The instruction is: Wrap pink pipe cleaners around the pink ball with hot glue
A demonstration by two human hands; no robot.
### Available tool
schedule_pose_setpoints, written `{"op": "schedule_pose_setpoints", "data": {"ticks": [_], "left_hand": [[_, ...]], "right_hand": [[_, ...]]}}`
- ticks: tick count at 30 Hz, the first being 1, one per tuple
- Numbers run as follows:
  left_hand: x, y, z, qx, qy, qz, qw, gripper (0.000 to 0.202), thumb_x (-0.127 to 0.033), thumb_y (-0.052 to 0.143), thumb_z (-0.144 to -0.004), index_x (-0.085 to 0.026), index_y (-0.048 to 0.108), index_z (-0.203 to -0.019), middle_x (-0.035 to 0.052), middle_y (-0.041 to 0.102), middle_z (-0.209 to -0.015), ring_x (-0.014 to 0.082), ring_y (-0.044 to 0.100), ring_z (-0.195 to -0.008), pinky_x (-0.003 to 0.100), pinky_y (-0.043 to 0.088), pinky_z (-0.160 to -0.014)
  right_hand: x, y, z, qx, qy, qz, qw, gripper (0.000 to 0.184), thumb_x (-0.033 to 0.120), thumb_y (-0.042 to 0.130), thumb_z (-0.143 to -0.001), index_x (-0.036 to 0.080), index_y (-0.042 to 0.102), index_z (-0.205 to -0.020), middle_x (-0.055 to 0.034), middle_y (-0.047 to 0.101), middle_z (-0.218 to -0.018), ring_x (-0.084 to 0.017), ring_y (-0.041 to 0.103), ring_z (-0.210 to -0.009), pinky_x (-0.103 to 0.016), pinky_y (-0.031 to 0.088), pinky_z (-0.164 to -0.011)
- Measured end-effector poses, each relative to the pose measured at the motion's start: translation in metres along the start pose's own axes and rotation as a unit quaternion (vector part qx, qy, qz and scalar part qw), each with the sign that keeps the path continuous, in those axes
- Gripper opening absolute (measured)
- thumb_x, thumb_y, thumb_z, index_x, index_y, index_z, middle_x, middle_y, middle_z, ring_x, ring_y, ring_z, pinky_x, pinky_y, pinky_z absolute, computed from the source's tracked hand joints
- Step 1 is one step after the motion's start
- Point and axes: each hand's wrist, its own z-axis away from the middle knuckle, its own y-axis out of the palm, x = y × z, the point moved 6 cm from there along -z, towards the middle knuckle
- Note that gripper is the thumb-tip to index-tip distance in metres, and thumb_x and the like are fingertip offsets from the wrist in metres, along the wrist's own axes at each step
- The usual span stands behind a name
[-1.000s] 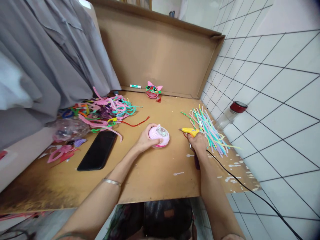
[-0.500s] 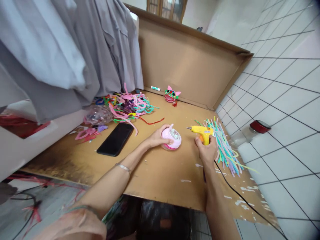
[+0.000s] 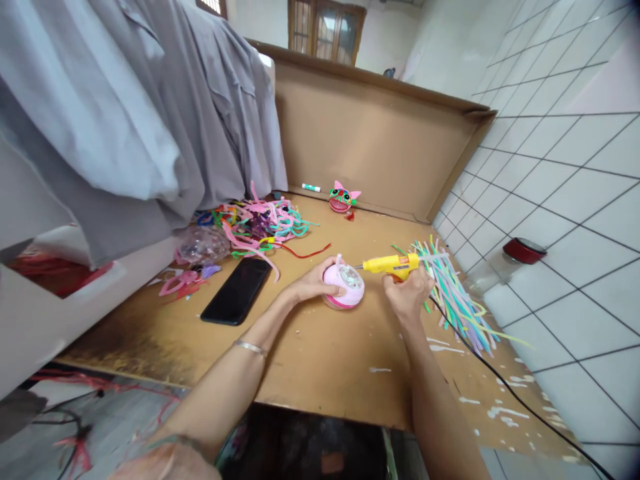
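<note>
My left hand (image 3: 320, 283) is wrapped round a ball covered in pale pink pipe cleaner (image 3: 350, 293), with a darker pink band low down and a whitish glittery patch on top. A short pink end sticks up from it. In my right hand (image 3: 407, 293) is a yellow hot glue gun (image 3: 390, 265), gripped by its handle and pointing left. Its metal nozzle is at the upper right edge of the ball; I cannot tell whether it touches. A translucent glue stick juts out of the gun's back.
Loose pipe cleaners (image 3: 460, 300) lie on the right, beside the gun's black cord (image 3: 520, 393). A black phone (image 3: 235, 291) lies left of the ball. Tangled pipe cleaners (image 3: 270, 217), a small animal-face craft (image 3: 341, 198) and a glue tube (image 3: 311, 188) are farther back. A glass jar (image 3: 505, 263) stands right.
My right hand has brought the glue gun left and levelled it, so its nozzle is now at the ball. My left hand still holds the ball. The view has shifted slightly.
</note>
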Motion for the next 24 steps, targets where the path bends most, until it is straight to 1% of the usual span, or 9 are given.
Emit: {"op": "schedule_pose_setpoints", "data": {"ticks": [3,6,9,11,15,18,21,24], "left_hand": [[-0.001,0.002,0.002,0.008,0.0,-0.013,1.0,0.068,-0.028,0.085,-0.052,-0.017,0.054,-0.111,0.0047,0.063,-0.108,0.019,0.061,-0.095,0.031,0.048,-0.088],[0.0,0.006,0.003,0.022,-0.002,-0.031,0.999,0.071,-0.028,0.085,-0.052,-0.017,0.052,-0.114,0.0044,0.062,-0.108,0.019,0.061,-0.096,0.031,0.049,-0.088],[0.001,0.008,0.003,0.032,0.006,-0.03,0.999,0.071,-0.028,0.085,-0.054,-0.017,0.051,-0.116,0.0061,0.062,-0.113,0.0203,0.061,-0.1,0.033,0.049,-0.091],[0.001,0.009,0.004,0.031,0.009,-0.033,0.999,0.071,-0.029,0.085,-0.054,-0.017,0.051,-0.116,0.0068,0.061,-0.116,0.0212,0.061,-0.103,0.033,0.049,-0.093],[0.001,0.01,0.004,0.034,0.004,-0.048,0.998,0.072,-0.028,0.086,-0.054,-0.018,0.052,-0.116,0.0068,0.061,-0.116,0.0213,0.061,-0.102,0.033,0.048,-0.093],[-0.001,0.012,0.004,0.036,0.003,-0.038,0.999,0.071,-0.027,0.085,-0.054,-0.018,0.051,-0.116,0.0067,0.061,-0.117,0.0214,0.061,-0.103,0.033,0.048,-0.093],[-0.001,0.013,0.005,0.039,0.001,-0.04,0.998,0.071,-0.027,0.085,-0.054,-0.018,0.051,-0.116,0.0067,0.061,-0.118,0.0215,0.061,-0.104,0.033,0.048,-0.093],[-0.002,0.013,0.005,0.039,0.002,-0.045,0.998,0.071,-0.027,0.085,-0.054,-0.019,0.051,-0.116,0.0062,0.062,-0.118,0.0211,0.061,-0.103,0.033,0.048,-0.092]], "right_hand": [[-0.005,0.002,0.01,-0.01,0.002,-0.02,1.0,0.022,0.028,0.051,-0.068,0.018,0.058,-0.087,-0.0144,0.061,-0.094,-0.032,0.057,-0.097,-0.046,0.044,-0.089],[-0.004,-0.002,0.013,-0.029,-0.024,-0.026,0.999,0.022,0.028,0.051,-0.068,0.017,0.057,-0.085,-0.0148,0.06,-0.092,-0.032,0.057,-0.097,-0.045,0.044,-0.089],[0.001,-0.005,0.014,-0.034,-0.058,-0.027,0.997,0.018,0.027,0.053,-0.067,0.019,0.056,-0.083,-0.0121,0.059,-0.087,-0.031,0.056,-0.094,-0.046,0.044,-0.088],[0.003,-0.006,0.014,-0.035,-0.068,-0.027,0.997,0.019,0.026,0.053,-0.066,0.02,0.055,-0.083,-0.0103,0.058,-0.086,-0.031,0.056,-0.093,-0.048,0.043,-0.089],[0.003,-0.007,0.015,-0.038,-0.059,-0.027,0.997,0.022,0.025,0.053,-0.065,0.019,0.055,-0.086,-0.0107,0.057,-0.087,-0.031,0.055,-0.093,-0.049,0.043,-0.088],[0.004,-0.005,0.014,-0.022,-0.05,-0.018,0.998,0.024,0.024,0.053,-0.064,0.019,0.055,-0.088,-0.011,0.057,-0.088,-0.031,0.055,-0.093,-0.048,0.043,-0.087],[0.005,-0.005,0.014,-0.012,-0.046,-0.012,0.999,0.024,0.023,0.053,-0.063,0.019,0.055,-0.087,-0.01,0.057,-0.087,-0.03,0.055,-0.09,-0.046,0.043,-0.084],[0.005,-0.006,0.014,-0.015,-0.042,-0.008,0.999,0.022,0.024,0.053,-0.063,0.019,0.055,-0.084,-0.0093,0.057,-0.083,-0.029,0.055,-0.086,-0.044,0.043,-0.082]]}}
